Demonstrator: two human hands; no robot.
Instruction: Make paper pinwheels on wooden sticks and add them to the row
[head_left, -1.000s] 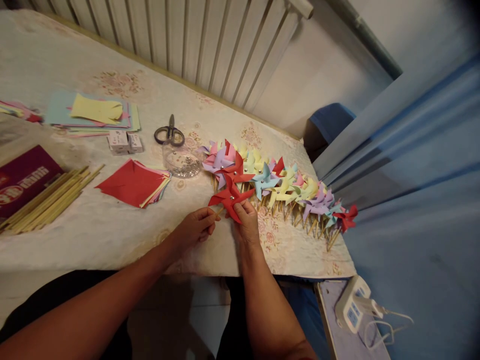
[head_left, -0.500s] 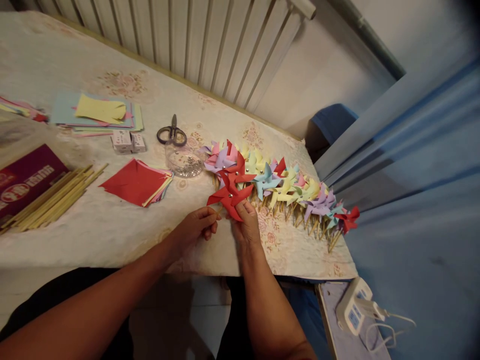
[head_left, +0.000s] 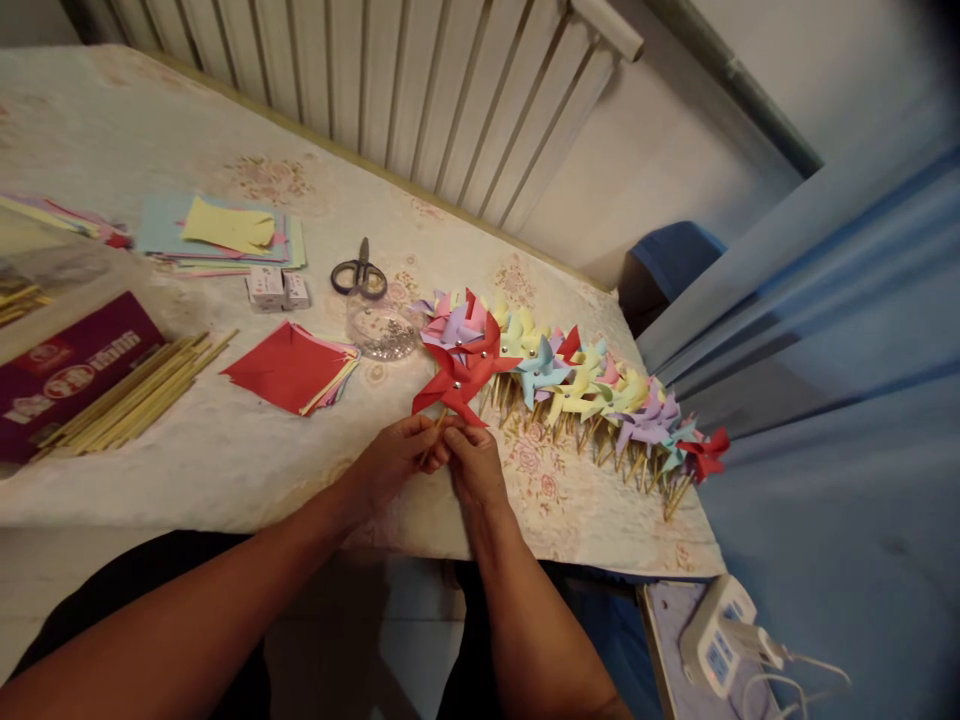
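Observation:
A red paper pinwheel (head_left: 457, 384) with a silver pin at its centre stands on a thin stick, just above my hands. My left hand (head_left: 401, 450) pinches that stick. Beside it, my right hand (head_left: 470, 452) has its fingers closed at the stick under the blades, touching my left fingertips. Behind the held pinwheel lies a long row of finished pinwheels (head_left: 574, 385) in red, purple, yellow and blue, sticks pointing toward me. A clear dish (head_left: 385, 333) of small metal pins sits to the left, near the black scissors (head_left: 361, 274).
Red-topped paper squares (head_left: 281, 368), bamboo sticks (head_left: 139, 398) and a purple box (head_left: 71, 375) lie at the left. Behind them are small white boxes (head_left: 276, 289) and coloured sheets (head_left: 161, 228). A power strip (head_left: 718, 635) is at the lower right.
My right hand has moved from the red blades down to the stick, beside my left hand. The view has shifted slightly, so the table things appear farther right.

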